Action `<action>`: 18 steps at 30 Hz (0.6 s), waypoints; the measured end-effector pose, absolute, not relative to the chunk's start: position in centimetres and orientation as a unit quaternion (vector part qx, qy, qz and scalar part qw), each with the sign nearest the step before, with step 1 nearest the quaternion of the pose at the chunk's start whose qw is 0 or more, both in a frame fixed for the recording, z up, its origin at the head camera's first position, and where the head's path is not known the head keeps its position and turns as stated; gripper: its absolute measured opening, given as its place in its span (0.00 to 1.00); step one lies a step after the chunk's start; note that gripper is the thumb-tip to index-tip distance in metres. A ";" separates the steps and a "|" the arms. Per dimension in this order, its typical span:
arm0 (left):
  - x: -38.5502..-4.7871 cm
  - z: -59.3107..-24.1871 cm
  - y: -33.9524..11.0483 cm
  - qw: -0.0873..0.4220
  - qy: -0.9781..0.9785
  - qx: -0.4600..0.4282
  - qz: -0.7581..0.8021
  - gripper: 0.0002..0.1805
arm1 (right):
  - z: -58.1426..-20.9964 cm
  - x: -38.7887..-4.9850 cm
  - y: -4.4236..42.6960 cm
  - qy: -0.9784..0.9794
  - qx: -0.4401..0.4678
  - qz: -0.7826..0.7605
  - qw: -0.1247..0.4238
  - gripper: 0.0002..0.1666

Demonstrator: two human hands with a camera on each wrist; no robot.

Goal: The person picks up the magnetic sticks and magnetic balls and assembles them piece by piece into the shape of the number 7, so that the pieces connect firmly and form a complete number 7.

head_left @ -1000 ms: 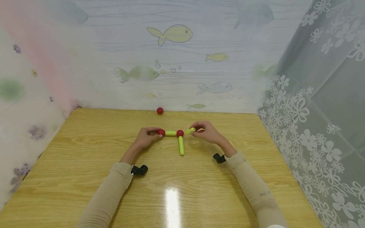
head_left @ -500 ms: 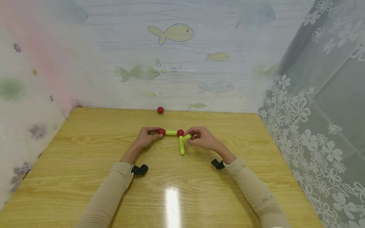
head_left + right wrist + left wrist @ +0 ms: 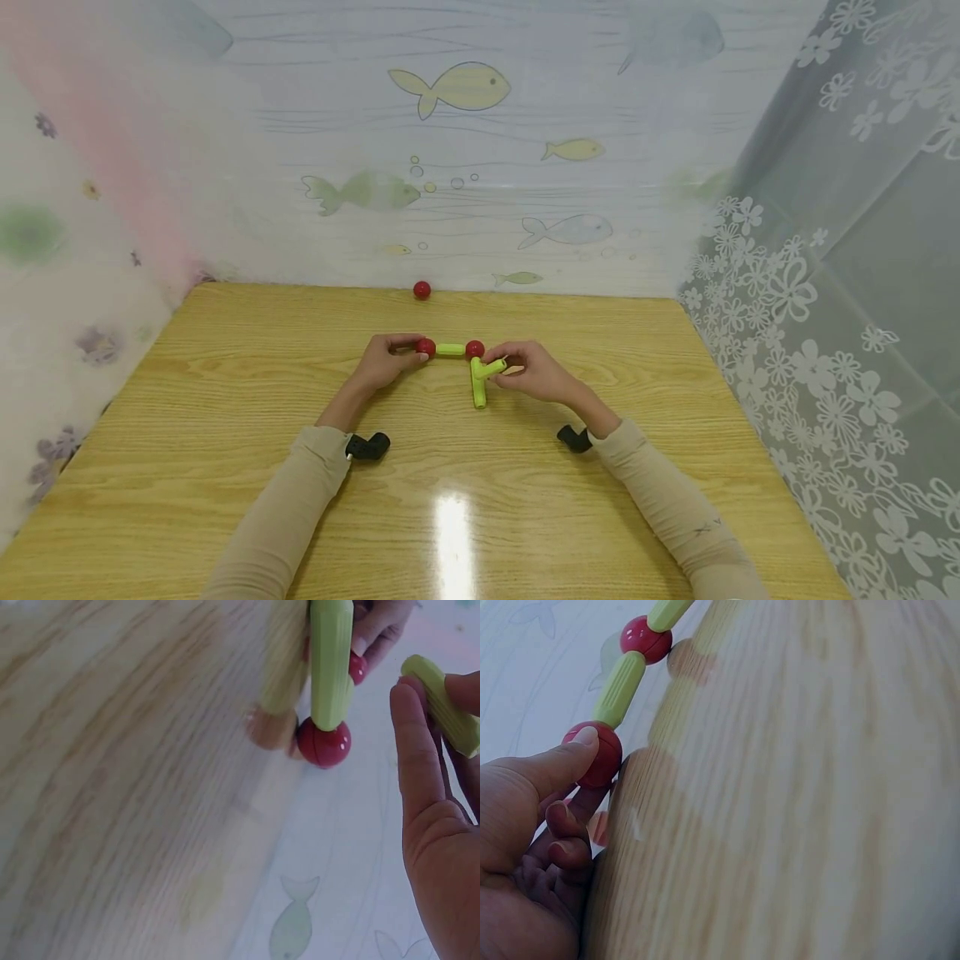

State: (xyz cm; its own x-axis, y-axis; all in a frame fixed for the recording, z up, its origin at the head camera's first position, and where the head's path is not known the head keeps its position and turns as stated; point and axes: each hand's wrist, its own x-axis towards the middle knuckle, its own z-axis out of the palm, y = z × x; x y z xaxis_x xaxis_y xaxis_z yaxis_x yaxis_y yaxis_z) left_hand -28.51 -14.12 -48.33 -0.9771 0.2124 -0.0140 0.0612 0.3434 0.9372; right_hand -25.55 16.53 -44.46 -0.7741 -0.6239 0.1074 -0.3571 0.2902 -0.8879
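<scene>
My left hand [image 3: 384, 365] pinches a red ball [image 3: 426, 347] between thumb and fingers. From that ball a short yellow-green rod [image 3: 450, 350] runs to a middle red ball [image 3: 475, 348]. A longer yellow-green rod [image 3: 479, 393] joins the middle ball and points toward the person. Right of it, my right hand [image 3: 538, 372] pinches another yellow-green rod [image 3: 492, 369], tilted. In the head view this held rod overlaps the longer one; the right wrist view shows the held rod [image 3: 439, 697] apart from the longer rod [image 3: 331, 667] and the middle ball [image 3: 324, 742].
A loose red ball [image 3: 422, 290] lies at the back edge of the wooden table [image 3: 285, 500]. Behind it rises a fish-patterned backdrop [image 3: 480, 192], with a flowered curtain [image 3: 825, 333] on the right. Each wrist bears a black camera mount [image 3: 368, 447].
My right hand has brought its rod left and toward the person, from beside the middle ball to over the longer rod in the head view. My left hand stays on its ball.
</scene>
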 end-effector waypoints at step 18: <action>-28.5 -48.4 -14.2 0.069 0.820 0.081 0.563 0.25 | -45.4 -25.2 17.1 0.817 -0.307 -0.464 0.151 0.15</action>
